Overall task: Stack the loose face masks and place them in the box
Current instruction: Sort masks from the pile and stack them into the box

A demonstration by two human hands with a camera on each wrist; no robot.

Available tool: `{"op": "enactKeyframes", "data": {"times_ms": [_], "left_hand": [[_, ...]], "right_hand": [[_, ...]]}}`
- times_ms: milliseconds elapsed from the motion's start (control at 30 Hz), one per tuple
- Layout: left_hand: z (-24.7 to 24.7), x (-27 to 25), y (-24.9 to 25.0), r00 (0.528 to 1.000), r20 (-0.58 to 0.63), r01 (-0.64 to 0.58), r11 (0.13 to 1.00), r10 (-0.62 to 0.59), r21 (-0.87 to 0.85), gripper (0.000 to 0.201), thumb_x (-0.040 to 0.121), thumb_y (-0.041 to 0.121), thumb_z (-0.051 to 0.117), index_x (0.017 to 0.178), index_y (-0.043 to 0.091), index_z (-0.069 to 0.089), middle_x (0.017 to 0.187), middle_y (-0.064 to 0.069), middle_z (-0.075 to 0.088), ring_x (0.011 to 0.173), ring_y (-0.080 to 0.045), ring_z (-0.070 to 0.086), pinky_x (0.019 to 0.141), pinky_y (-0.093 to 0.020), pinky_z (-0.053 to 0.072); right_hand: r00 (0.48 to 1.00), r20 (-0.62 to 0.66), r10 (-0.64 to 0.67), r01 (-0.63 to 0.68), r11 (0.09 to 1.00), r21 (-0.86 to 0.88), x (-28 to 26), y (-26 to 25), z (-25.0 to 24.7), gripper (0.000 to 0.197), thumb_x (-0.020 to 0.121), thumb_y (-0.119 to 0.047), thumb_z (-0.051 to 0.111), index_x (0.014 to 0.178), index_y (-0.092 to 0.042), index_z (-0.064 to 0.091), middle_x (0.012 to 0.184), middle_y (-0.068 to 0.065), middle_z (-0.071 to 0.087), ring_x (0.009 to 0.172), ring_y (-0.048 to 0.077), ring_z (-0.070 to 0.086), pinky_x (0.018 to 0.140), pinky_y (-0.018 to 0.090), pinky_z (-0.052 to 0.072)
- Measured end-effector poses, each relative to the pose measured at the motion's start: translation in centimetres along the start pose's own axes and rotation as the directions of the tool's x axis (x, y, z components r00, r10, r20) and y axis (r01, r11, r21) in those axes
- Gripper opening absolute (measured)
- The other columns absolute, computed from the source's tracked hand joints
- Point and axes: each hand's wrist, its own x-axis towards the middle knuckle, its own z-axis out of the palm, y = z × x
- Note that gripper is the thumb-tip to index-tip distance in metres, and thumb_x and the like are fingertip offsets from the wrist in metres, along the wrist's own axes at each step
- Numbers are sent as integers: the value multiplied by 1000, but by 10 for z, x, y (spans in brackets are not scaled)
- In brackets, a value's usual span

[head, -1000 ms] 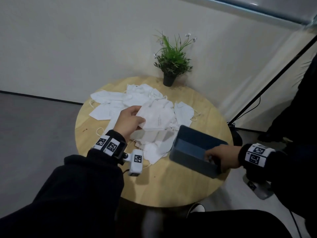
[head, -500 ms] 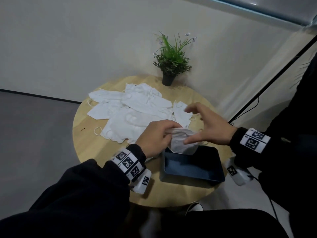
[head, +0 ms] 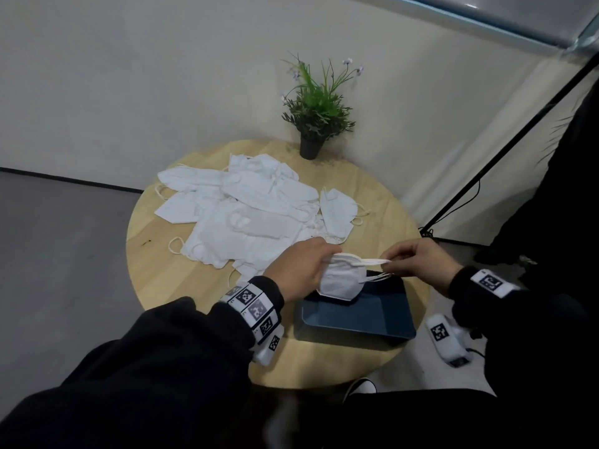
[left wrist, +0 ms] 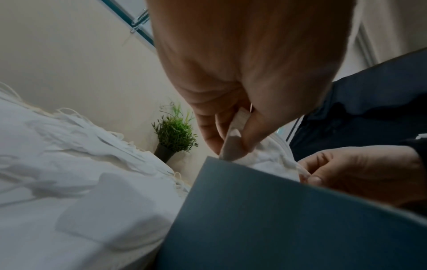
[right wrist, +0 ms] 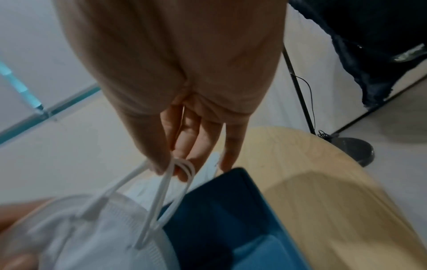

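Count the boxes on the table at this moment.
1. A single dark blue box sits open on the near right part of the round wooden table, under the face mask held by the left hand and right hand.

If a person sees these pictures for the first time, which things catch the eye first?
First, the folded white mask held over the dark blue box at the near edge of the table: the left hand grips its body while the right hand pinches its ear loops. Behind lies a loose heap of white masks on the round wooden table, with a small potted plant at the far edge.
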Motion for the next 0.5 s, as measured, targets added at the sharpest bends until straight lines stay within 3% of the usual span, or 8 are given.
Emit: {"op": "enactKeyframes", "data": {"times_ms": [100, 233, 367, 500], "left_hand": [[6, 1, 2, 997, 82, 1, 990, -13, 143, 54, 90, 2, 54, 143, 12, 58, 124, -10, 63, 114, -29, 58, 97, -39, 46], [9, 2, -4, 997, 73, 13, 956, -36, 292, 53, 88, 6, 56, 140, 14, 61, 123, -8, 61, 112, -30, 56, 92, -43, 47], [10, 3, -11, 998, 27, 40, 964, -48, 264, 50, 90, 7, 58, 139, 18, 62, 126, -6, 58, 114, -27, 55, 95, -42, 46], [7, 6, -15, 989, -48, 147, 980, -141, 135, 39, 96, 14, 58, 134, 22, 64, 127, 0, 58, 115, -20, 57, 95, -33, 46]], "right_hand": [[993, -113, -40, 25, 992, -127, 1, 18, 14, 17, 76, 2, 85, 77, -14, 81, 74, 8, 77, 66, 12, 67, 71, 27, 56], [986, -161, -52, 24, 985, -172, 5, 26, 26, 22, 72, 2, 87, 75, -18, 79, 67, -2, 71, 57, 4, 61, 61, 19, 52], [969, -226, -98, 49, 975, -216, 7, 27, 30, 26, 68, -12, 94, 85, -22, 77, 81, -4, 71, 63, 5, 54, 56, 11, 40], [972, -132, -196, 133, 915, -381, 5, 14, 35, 53, 66, -27, 96, 114, -28, 73, 108, -10, 68, 92, 12, 57, 79, 26, 46]]}}
